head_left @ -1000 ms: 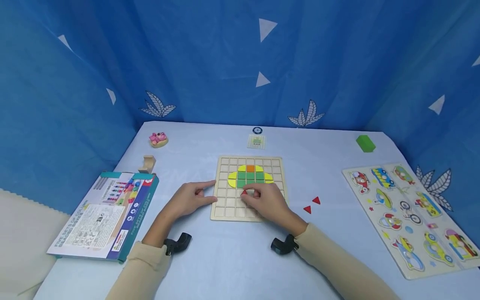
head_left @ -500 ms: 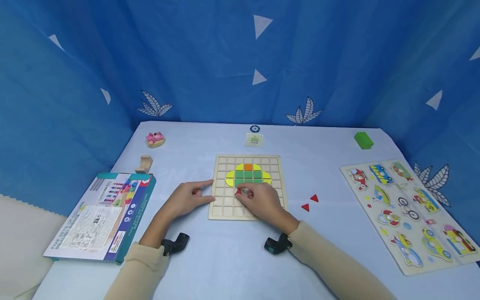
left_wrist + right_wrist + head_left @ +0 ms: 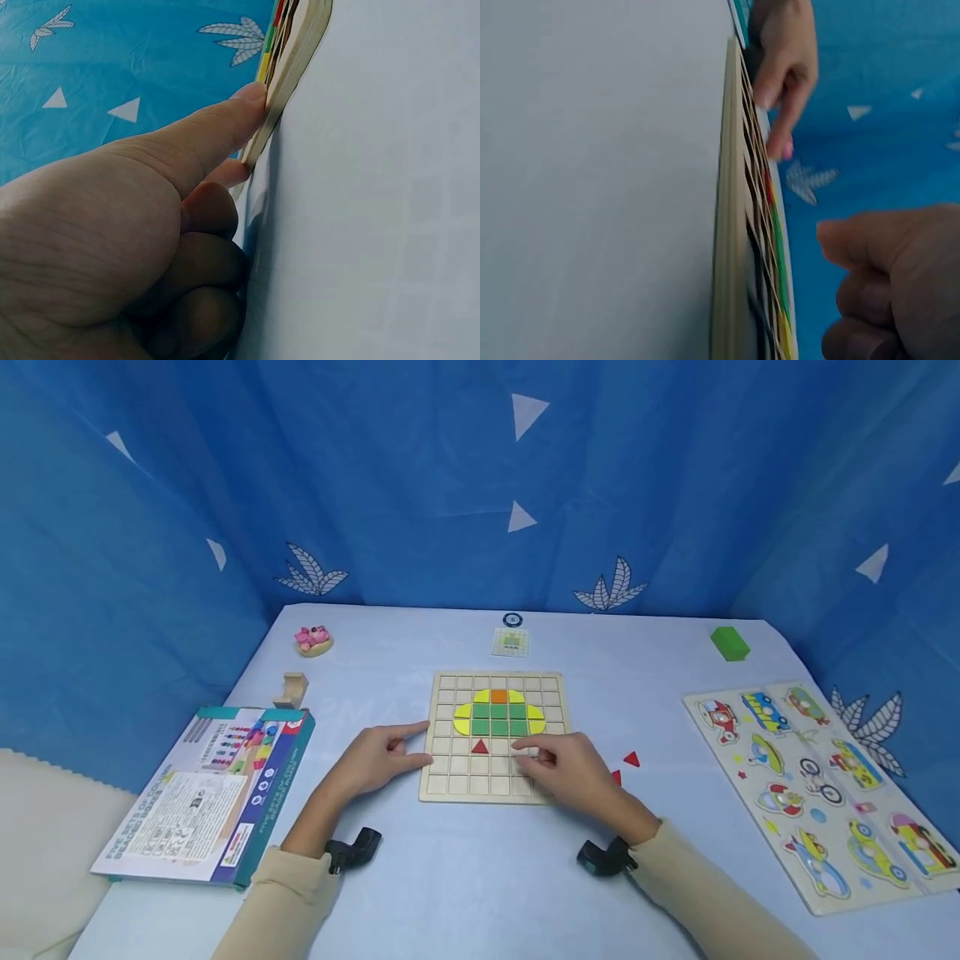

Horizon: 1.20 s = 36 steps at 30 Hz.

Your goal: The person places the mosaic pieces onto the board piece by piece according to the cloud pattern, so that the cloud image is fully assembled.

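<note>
Now the left hand [image 3: 382, 758] is bracing the wooden board [image 3: 450, 781] at its left edge, fingers loose; the red triangle [image 3: 480, 746] is lying in a cell (below the green squares), while the right hand [image 3: 573, 768], holding nothing, is hovering just beside it and risking a nudge.

Makeshift recording booth, blue curtain [image 3: 420, 485] backdrop, table [image 3: 465, 877] with children's puzzles [image 3: 817, 777]

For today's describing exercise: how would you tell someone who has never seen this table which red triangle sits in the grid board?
Find the wooden grid board in the middle of the table, between the left hand and right hand. Just below its yellow and green pattern, one red triangle sits in a square cell. It is the only red piece on the board; the other red triangles lie loose on the table to the right.
</note>
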Each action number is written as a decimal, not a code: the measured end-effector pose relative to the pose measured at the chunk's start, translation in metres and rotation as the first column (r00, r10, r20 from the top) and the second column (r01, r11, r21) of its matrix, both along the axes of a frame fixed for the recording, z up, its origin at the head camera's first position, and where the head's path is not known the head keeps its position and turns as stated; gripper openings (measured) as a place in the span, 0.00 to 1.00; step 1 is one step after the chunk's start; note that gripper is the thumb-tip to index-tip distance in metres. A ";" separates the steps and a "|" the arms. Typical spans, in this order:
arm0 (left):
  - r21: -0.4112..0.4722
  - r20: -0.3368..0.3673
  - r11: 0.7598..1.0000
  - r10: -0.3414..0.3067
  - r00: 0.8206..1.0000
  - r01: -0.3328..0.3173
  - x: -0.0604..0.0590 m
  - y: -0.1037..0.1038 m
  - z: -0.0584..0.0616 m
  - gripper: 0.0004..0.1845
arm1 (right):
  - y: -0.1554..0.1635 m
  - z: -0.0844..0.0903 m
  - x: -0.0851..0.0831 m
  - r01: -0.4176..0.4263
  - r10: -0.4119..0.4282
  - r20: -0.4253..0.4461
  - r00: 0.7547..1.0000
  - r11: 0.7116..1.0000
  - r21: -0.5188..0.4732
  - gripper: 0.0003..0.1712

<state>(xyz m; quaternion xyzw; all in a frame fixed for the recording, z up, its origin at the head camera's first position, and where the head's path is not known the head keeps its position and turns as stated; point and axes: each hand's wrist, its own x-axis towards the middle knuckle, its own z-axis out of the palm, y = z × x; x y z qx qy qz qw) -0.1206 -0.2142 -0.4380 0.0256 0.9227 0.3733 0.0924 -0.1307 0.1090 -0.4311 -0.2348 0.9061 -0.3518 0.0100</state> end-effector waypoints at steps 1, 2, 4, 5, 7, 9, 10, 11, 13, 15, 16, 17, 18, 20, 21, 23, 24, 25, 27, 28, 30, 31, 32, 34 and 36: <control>0.000 -0.003 1.000 -0.006 1.000 0.006 0.000 0.000 0.000 0.33 | 0.012 0.002 0.002 -0.009 0.009 0.001 1.000 1.000 0.006 0.12; 0.000 -0.004 1.000 -0.008 1.000 0.008 0.000 0.000 0.000 0.33 | 0.024 0.003 0.004 -0.018 0.017 0.008 1.000 1.000 0.016 0.12; 0.001 -0.006 1.000 -0.010 1.000 0.010 0.000 -0.001 0.000 0.34 | 0.051 0.005 0.006 -0.040 0.039 0.026 0.999 0.998 0.042 0.13; 0.002 -0.006 1.000 -0.011 1.000 0.011 0.000 -0.001 -0.001 0.34 | 0.063 0.006 0.007 -0.053 0.050 0.043 0.998 0.997 0.054 0.13; 0.002 -0.006 1.000 -0.014 1.000 0.014 0.000 -0.001 -0.001 0.34 | 0.088 0.007 0.009 -0.062 0.056 0.077 0.995 0.995 0.083 0.14; -0.002 -0.002 1.000 -0.009 1.000 0.009 -0.001 -0.001 0.000 0.33 | 0.108 0.006 0.009 -0.062 0.051 0.103 0.993 0.991 0.115 0.15; -0.004 -0.001 1.000 -0.010 1.000 0.010 -0.001 -0.001 0.000 0.33 | 0.116 0.005 0.009 -0.060 0.046 0.112 0.993 0.990 0.126 0.16; -0.005 0.000 1.000 -0.010 1.000 0.010 -0.001 -0.001 0.000 0.33 | 0.123 0.004 0.009 -0.055 0.040 0.114 0.993 0.990 0.133 0.16; -0.008 -0.002 1.000 -0.008 1.000 0.008 -0.001 -0.001 0.001 0.33 | 0.130 0.004 0.008 -0.035 0.020 0.111 0.994 0.990 0.140 0.17; -0.006 -0.003 1.000 -0.010 1.000 0.010 -0.001 -0.002 0.001 0.33 | 0.132 0.004 0.008 -0.017 0.002 0.103 0.995 0.989 0.144 0.17; -0.005 -0.004 1.000 -0.011 1.000 0.011 -0.001 -0.002 0.000 0.33 | 0.131 0.004 0.009 -0.002 -0.012 0.089 0.996 0.988 0.155 0.17; -0.004 -0.004 1.000 -0.011 1.000 0.011 -0.001 -0.002 0.000 0.33 | 0.131 0.005 0.010 0.017 -0.029 0.069 0.997 0.985 0.170 0.18; -0.002 -0.005 1.000 -0.014 1.000 0.014 -0.001 -0.002 0.000 0.33 | 0.130 0.005 0.011 0.040 -0.049 0.045 0.998 0.981 0.188 0.18; 0.000 -0.005 1.000 -0.018 1.000 0.018 -0.001 -0.001 0.000 0.33 | 0.129 0.006 0.013 0.086 -0.085 -0.015 0.996 0.971 0.224 0.18; 0.001 -0.005 1.000 -0.020 1.000 0.020 -0.001 -0.001 0.000 0.33 | 0.128 0.006 0.014 0.109 -0.101 -0.045 0.994 0.965 0.241 0.19; 0.002 -0.007 1.000 -0.019 1.000 0.019 -0.001 -0.001 0.001 0.33 | 0.126 0.007 0.016 0.137 -0.116 -0.094 0.989 0.956 0.261 0.19; 0.001 -0.007 1.000 -0.017 1.000 0.017 -0.001 -0.001 0.001 0.33 | 0.125 0.007 0.016 0.143 -0.118 -0.109 0.987 0.953 0.266 0.18; 0.001 -0.006 1.000 -0.015 1.000 0.015 -0.001 -0.001 0.002 0.33 | 0.124 0.006 0.017 0.144 -0.116 -0.119 0.986 0.952 0.270 0.18; 0.001 -0.004 1.000 -0.014 1.000 0.014 0.000 -0.001 0.002 0.33 | 0.123 0.004 0.018 0.135 -0.102 -0.129 0.986 0.950 0.282 0.18; 0.000 -0.003 1.000 -0.012 1.000 0.012 0.000 -0.001 0.002 0.33 | 0.122 0.003 0.018 0.133 -0.098 -0.131 0.987 0.948 0.288 0.17; 0.000 0.000 1.000 -0.011 1.000 0.011 0.000 -0.002 0.002 0.33 | 0.120 0.001 0.018 0.133 -0.098 -0.130 0.987 0.945 0.298 0.15; 0.001 0.000 1.000 -0.013 1.000 0.013 0.000 -0.001 0.002 0.33 | 0.118 0.000 0.018 0.133 -0.099 -0.126 0.987 0.946 0.297 0.15; 0.002 -0.001 1.000 -0.015 1.000 0.015 0.000 -0.001 0.002 0.33 | 0.117 -0.001 0.019 0.132 -0.099 -0.123 0.987 0.946 0.296 0.14; 0.006 0.000 1.000 -0.013 1.000 0.013 0.000 -0.001 0.001 0.33 | 0.113 -0.001 0.019 0.133 -0.102 -0.116 0.988 0.945 0.299 0.12; 0.011 0.000 1.000 -0.017 1.000 0.017 0.000 -0.001 0.000 0.33 | 0.108 0.000 0.019 0.124 -0.092 -0.119 0.989 0.946 0.298 0.11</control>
